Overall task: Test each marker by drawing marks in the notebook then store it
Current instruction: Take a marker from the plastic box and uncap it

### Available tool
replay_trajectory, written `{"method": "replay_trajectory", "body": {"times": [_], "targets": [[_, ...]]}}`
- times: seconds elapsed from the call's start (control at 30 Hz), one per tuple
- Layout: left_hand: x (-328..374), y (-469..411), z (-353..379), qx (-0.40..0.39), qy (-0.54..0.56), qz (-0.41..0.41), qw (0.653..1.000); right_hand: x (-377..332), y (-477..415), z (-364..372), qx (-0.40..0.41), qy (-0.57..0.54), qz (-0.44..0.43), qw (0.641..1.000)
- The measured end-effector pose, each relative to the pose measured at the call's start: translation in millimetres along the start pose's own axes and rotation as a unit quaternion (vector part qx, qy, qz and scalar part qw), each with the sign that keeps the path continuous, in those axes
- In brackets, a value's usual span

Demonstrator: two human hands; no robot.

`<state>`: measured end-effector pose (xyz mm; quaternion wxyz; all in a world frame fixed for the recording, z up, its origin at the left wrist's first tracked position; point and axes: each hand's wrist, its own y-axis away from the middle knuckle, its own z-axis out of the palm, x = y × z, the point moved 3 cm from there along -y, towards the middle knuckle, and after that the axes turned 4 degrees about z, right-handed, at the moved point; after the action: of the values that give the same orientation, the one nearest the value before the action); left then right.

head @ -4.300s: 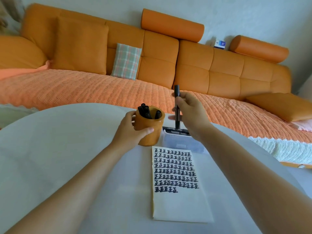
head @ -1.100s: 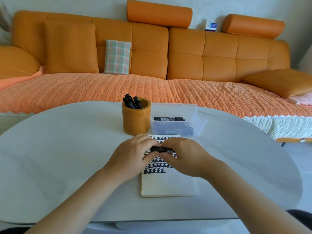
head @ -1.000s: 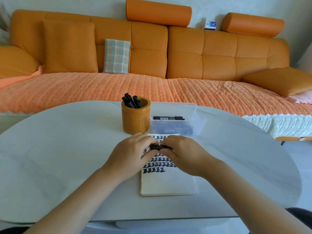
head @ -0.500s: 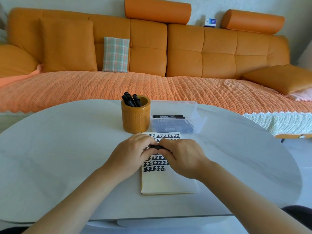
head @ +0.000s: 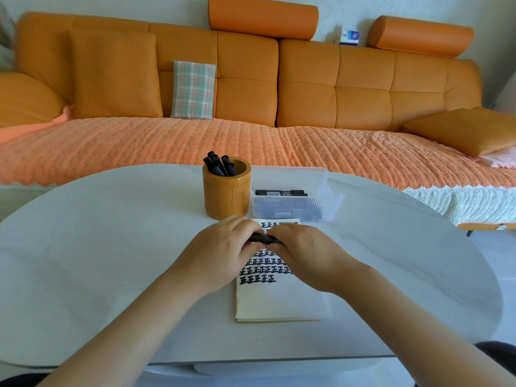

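A black marker (head: 262, 238) lies sideways between my two hands, just above the open notebook (head: 282, 300). My left hand (head: 220, 252) grips its left end and my right hand (head: 301, 251) grips its right end, so only a short middle stretch shows. The notebook page carries rows of black marks, partly hidden under my hands. Behind them stands an orange-brown pen cup (head: 226, 191) holding several black markers. To its right sits a clear plastic box (head: 296, 201) with black markers lying in it.
All of this rests on a white oval table (head: 111, 247). A long orange sofa (head: 251, 88) with cushions runs behind the table's far edge. A small blue and white box (head: 349, 37) sits on the sofa back.
The marker came down from beside the cup to just over the notebook, and my left hand left the cup and took its other end. Over the last second both hands have stayed closed around it.
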<state>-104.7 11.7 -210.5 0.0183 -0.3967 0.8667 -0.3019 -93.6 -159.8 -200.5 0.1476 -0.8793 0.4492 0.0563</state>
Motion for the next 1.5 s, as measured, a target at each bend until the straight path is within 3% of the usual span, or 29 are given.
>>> {"method": "replay_trajectory", "body": {"times": [0.17, 0.37, 0.47, 0.57, 0.67, 0.73, 0.83, 0.9, 1.0, 1.13, 1.3, 1.5], "targets": [[2.7, -3.9, 3.0, -0.015, -0.02, 0.015, 1.0, 3.5, 0.5, -2.9, 0.04, 0.079, -0.031, 0.996], [-2.3, -7.5, 3.3, -0.063, 0.103, -0.083, 0.989, 3.4, -0.2, -7.0, 0.093, 0.159, -0.095, 0.978], [-3.3, -6.5, 1.9, -0.041, 0.084, -0.054, 0.994, 2.2, 1.0, -6.4, 0.076, 0.163, -0.06, 0.982], [0.8, -7.7, -5.7, -0.001, -0.011, 0.036, 0.999, 1.7, -0.9, -8.6, -0.006, -0.008, 0.028, 1.0], [4.3, -8.3, -10.0, -0.002, -0.038, 0.08, 0.996, 2.8, -0.9, -16.5, -0.084, -0.201, 0.1, 0.971], [4.0, -8.2, -5.4, -0.016, -0.016, 0.061, 0.998, 3.5, 0.0, -18.3, -0.092, -0.135, 0.081, 0.983], [-0.7, -9.8, 1.2, -0.067, 0.079, -0.046, 0.994, 0.9, 1.4, -14.9, 0.028, 0.115, -0.02, 0.993], [-4.5, -10.5, 1.5, -0.099, 0.14, -0.107, 0.979, 1.5, 3.1, -14.2, 0.084, 0.162, -0.057, 0.982], [-4.5, -9.5, -1.8, -0.078, 0.162, -0.095, 0.979, 0.3, 2.6, -15.5, 0.106, 0.173, -0.06, 0.977], [-1.3, -4.7, -2.5, -0.028, 0.111, -0.03, 0.993, -4.3, 2.6, -18.5, 0.058, 0.123, -0.041, 0.99], [-1.6, -1.5, -4.1, 0.018, 0.073, -0.036, 0.996, -2.7, 2.1, -17.6, 0.032, 0.109, -0.041, 0.993], [3.6, -2.9, -4.8, 0.03, 0.08, -0.032, 0.996, -5.7, 5.5, -8.9, 0.006, 0.08, 0.029, 0.996]]}}
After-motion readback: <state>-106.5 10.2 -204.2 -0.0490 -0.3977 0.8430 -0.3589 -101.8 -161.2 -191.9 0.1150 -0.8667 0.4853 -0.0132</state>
